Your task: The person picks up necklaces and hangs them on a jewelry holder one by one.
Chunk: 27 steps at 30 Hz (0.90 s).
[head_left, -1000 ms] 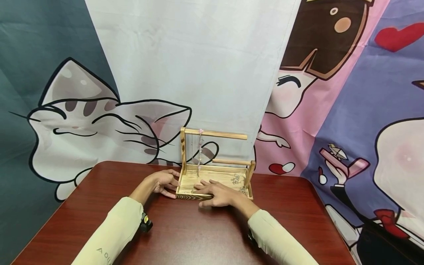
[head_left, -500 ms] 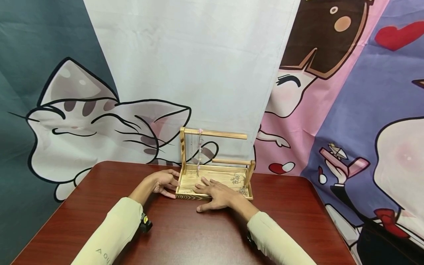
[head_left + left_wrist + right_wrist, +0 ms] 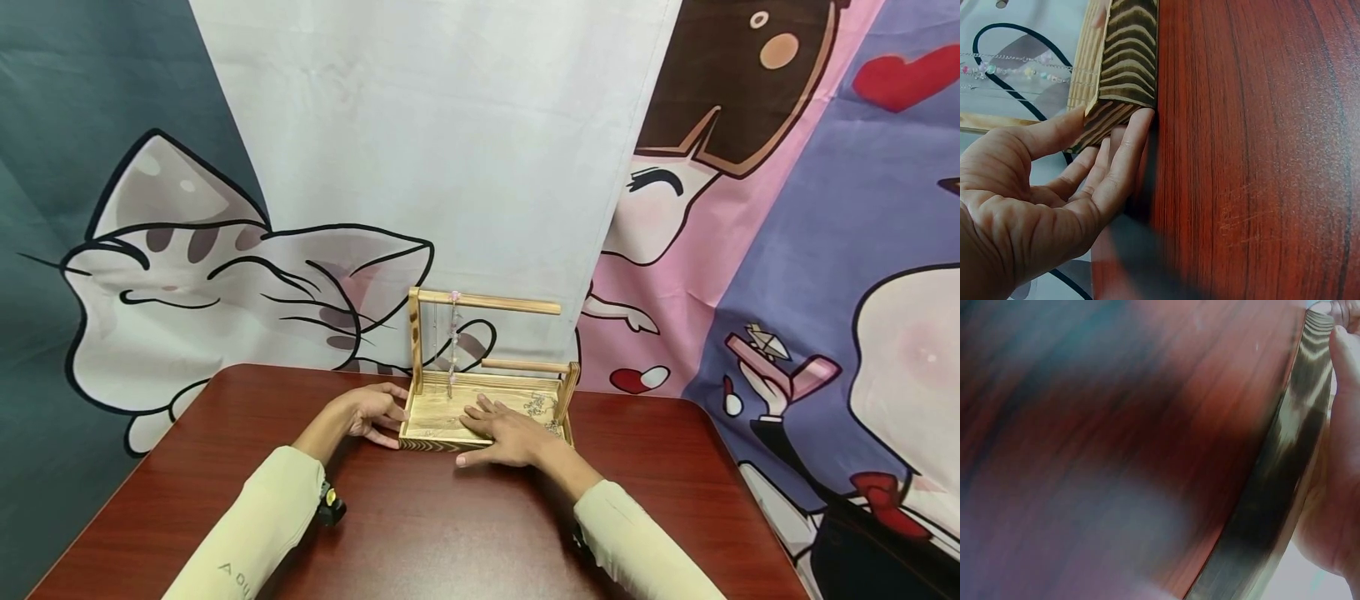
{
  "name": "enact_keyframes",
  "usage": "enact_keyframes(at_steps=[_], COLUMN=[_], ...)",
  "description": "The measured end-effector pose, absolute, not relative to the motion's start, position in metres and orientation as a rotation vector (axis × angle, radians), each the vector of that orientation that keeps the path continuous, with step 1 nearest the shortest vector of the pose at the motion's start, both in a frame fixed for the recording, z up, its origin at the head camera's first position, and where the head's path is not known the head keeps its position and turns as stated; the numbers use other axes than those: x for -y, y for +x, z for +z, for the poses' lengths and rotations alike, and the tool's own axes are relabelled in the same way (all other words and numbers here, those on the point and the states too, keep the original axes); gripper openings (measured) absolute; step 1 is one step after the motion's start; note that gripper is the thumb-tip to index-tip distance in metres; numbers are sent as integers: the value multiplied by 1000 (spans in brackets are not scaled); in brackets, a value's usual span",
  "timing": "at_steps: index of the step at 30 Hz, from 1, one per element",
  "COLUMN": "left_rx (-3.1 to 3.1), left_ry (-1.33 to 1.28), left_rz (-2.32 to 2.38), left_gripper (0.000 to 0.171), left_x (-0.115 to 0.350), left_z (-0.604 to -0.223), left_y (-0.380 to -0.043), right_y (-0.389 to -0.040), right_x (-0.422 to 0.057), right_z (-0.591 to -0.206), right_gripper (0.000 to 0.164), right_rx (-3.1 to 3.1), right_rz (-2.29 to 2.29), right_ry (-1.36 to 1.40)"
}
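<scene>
A wooden jewelry stand (image 3: 435, 412) with a shallow tray base stands on the table. My left hand (image 3: 371, 414) holds the tray's left end; in the left wrist view the thumb lies at the rim and the fingers against the end wall. My right hand (image 3: 506, 433) reaches over the front edge, fingers spread above or on the tray floor; contact is unclear. A pink beaded necklace (image 3: 453, 350) and a thin chain (image 3: 435, 333) hang from the upper bar. Thin silvery chains (image 3: 536, 406) lie in the tray's right part, partly behind the right hand.
The red-brown table (image 3: 420, 525) extends around the stand. A cloth backdrop (image 3: 465, 167) printed with cartoon figures hangs behind it. The stand's upper bar (image 3: 495, 303) and shorter lower bar (image 3: 525, 366) rise over the tray.
My right hand has shifted to the right over the tray, its fingers more spread and the thumb extended in front of the edge. The left hand has stayed at the tray's end.
</scene>
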State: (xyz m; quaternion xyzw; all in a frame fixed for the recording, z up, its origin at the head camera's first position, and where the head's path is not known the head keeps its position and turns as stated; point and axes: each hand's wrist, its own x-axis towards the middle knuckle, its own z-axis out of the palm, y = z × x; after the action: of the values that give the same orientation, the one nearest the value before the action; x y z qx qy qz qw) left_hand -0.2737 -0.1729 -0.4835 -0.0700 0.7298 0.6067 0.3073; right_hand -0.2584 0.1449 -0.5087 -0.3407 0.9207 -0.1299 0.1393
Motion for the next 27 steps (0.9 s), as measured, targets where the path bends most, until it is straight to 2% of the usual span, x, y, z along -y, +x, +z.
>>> enact_keyframes(at_steps=[7,16,19,27], left_rx=[-1927,-1921,-1920,-1925], left_ry=[-185,-184,-185,-181], left_rz=[1611,1613,1614,1615], left_gripper=[59,59,59,59], left_x=[174,174,174,173], left_z=[-483,-483,-484,-484], left_y=[-273,-273,-273,-273], right_y=[-264,-273,-274,-277], right_x=[-161,-177,-179,-177], right_z=[-506,-502,-502,-501], right_gripper=[107,101,97,72], right_rx=[-2675,-2711,-2719,-2802], right_rz=[-408,-471,-475,-596], right_ry=[-875,-853,-856,-930])
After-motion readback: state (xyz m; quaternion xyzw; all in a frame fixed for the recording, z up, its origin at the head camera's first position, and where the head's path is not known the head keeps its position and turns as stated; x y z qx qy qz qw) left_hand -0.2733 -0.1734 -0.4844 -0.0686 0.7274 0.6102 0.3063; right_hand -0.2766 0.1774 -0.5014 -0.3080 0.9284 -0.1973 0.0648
